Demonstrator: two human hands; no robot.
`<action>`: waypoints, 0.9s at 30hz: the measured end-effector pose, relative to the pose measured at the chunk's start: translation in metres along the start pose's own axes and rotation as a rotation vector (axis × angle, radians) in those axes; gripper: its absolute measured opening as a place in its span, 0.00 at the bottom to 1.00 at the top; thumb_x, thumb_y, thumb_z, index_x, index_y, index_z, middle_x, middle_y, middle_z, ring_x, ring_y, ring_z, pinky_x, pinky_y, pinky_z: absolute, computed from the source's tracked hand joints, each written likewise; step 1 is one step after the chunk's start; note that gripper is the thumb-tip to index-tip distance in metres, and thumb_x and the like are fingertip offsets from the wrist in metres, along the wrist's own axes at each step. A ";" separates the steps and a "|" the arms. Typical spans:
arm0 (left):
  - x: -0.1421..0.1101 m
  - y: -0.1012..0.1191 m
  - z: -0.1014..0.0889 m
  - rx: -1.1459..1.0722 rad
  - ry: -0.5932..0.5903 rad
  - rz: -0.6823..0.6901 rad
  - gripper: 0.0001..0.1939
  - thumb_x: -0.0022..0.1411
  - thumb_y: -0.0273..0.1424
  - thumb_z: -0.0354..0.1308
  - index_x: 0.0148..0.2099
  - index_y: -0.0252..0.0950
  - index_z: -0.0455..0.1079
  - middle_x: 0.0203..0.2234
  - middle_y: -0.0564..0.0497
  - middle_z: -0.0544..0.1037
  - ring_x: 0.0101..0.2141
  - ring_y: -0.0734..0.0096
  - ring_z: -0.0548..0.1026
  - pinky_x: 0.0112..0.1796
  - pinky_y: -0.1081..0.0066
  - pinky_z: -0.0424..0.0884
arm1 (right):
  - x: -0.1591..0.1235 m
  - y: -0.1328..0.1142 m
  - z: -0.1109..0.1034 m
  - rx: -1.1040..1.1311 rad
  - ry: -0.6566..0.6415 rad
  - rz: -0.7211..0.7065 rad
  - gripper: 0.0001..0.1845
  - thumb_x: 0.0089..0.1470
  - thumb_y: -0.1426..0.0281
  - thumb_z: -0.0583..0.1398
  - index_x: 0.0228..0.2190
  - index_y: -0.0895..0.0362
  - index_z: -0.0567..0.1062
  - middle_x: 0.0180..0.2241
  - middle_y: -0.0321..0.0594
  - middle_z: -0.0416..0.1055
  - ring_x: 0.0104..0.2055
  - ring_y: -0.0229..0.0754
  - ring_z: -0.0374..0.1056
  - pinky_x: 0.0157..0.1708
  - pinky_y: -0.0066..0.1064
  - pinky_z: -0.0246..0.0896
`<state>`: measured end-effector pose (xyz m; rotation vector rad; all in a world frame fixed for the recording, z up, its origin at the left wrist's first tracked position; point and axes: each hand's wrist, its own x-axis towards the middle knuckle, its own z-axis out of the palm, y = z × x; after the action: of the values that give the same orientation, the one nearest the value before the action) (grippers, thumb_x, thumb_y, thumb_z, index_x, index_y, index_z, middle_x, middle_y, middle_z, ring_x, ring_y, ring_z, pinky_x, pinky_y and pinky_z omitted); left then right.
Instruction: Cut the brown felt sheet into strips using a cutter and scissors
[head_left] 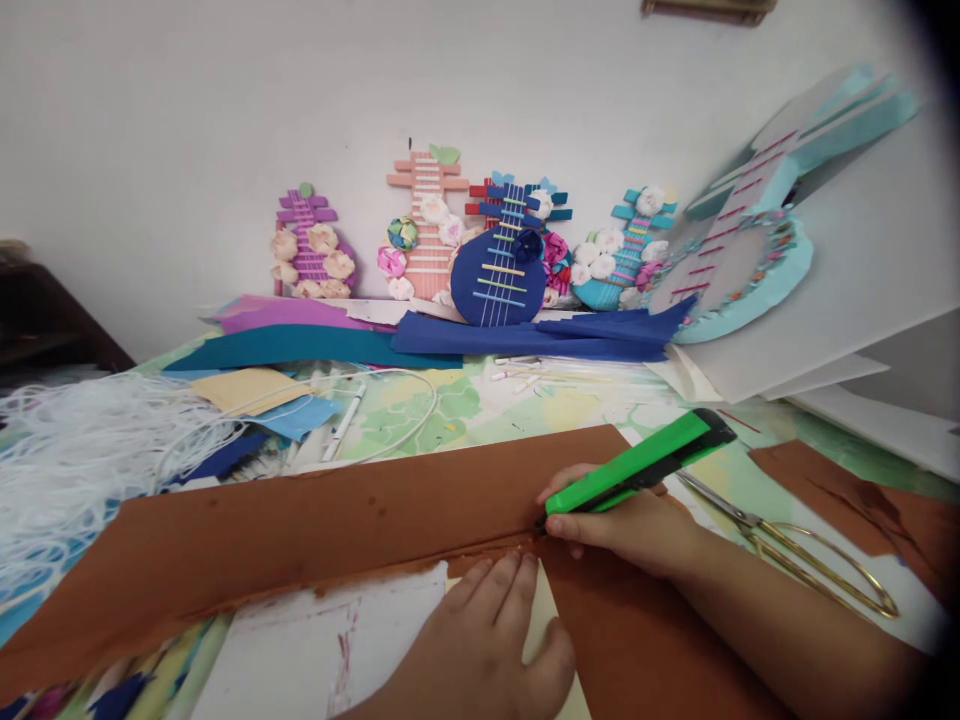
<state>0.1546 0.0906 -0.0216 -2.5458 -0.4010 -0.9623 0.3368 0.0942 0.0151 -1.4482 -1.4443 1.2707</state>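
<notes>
A long sheet of brown paper [285, 535] stretches across the table in front of me. My right hand [626, 530] is closed around a green and black utility knife [637, 462], its tip down at the brown paper, where a line runs to the left. Just left of the tip, my left hand [495, 640] lies flat with its fingers extended, the fingertips at the edge of that line. Beneath this hand are a white sheet [285, 650] with reddish-brown marks and a cream strip [559, 620].
Gold-handled scissors [795, 560] lie right of my right hand, near brown scraps [847, 490]. A heap of white cord [82, 450] covers the left side. Decorated paper instruments [499, 265] stand along the wall behind blue paper [540, 335]. White boards [847, 260] lean at the right.
</notes>
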 end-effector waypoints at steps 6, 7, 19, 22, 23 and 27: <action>0.002 0.000 -0.001 -0.005 0.017 0.001 0.07 0.56 0.22 0.43 0.31 0.37 0.60 0.30 0.42 0.75 0.31 0.61 0.73 0.32 0.66 0.67 | 0.001 0.000 0.000 -0.004 -0.013 0.004 0.12 0.39 0.65 0.62 0.28 0.58 0.69 0.24 0.34 0.68 0.20 0.32 0.63 0.22 0.24 0.60; 0.002 0.000 -0.001 -0.004 0.017 -0.003 0.07 0.56 0.22 0.43 0.31 0.37 0.60 0.30 0.42 0.75 0.31 0.61 0.73 0.32 0.66 0.67 | 0.001 0.000 0.000 -0.006 -0.020 0.005 0.12 0.39 0.65 0.62 0.28 0.58 0.69 0.24 0.34 0.68 0.20 0.32 0.63 0.22 0.24 0.60; -0.021 0.003 -0.003 0.081 -0.195 -0.030 0.08 0.57 0.29 0.48 0.41 0.41 0.60 0.37 0.44 0.73 0.37 0.55 0.70 0.39 0.57 0.60 | 0.001 0.000 -0.001 -0.025 -0.073 -0.001 0.11 0.40 0.66 0.61 0.28 0.58 0.69 0.23 0.34 0.66 0.21 0.32 0.63 0.22 0.24 0.60; -0.022 -0.003 -0.009 0.063 -0.267 0.062 0.10 0.59 0.32 0.48 0.44 0.41 0.60 0.39 0.45 0.72 0.38 0.59 0.70 0.40 0.61 0.60 | 0.001 0.000 -0.001 -0.039 -0.064 -0.003 0.11 0.41 0.65 0.60 0.28 0.57 0.69 0.23 0.33 0.66 0.20 0.32 0.62 0.21 0.23 0.59; -0.021 -0.005 -0.012 0.056 -0.274 0.088 0.10 0.59 0.32 0.48 0.45 0.41 0.60 0.40 0.46 0.72 0.38 0.60 0.70 0.40 0.62 0.61 | 0.001 0.000 -0.001 -0.040 -0.061 -0.004 0.11 0.42 0.65 0.60 0.28 0.57 0.68 0.23 0.33 0.66 0.20 0.31 0.62 0.20 0.23 0.58; -0.020 -0.002 -0.020 0.039 -0.278 0.082 0.12 0.60 0.33 0.50 0.47 0.43 0.59 0.39 0.49 0.72 0.38 0.64 0.70 0.41 0.66 0.61 | 0.001 0.001 0.001 -0.033 -0.026 -0.026 0.08 0.43 0.66 0.58 0.26 0.57 0.67 0.18 0.31 0.64 0.17 0.31 0.60 0.17 0.22 0.55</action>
<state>0.1282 0.0805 -0.0213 -2.6433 -0.3853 -0.5668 0.3365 0.0949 0.0135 -1.4341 -1.5029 1.2593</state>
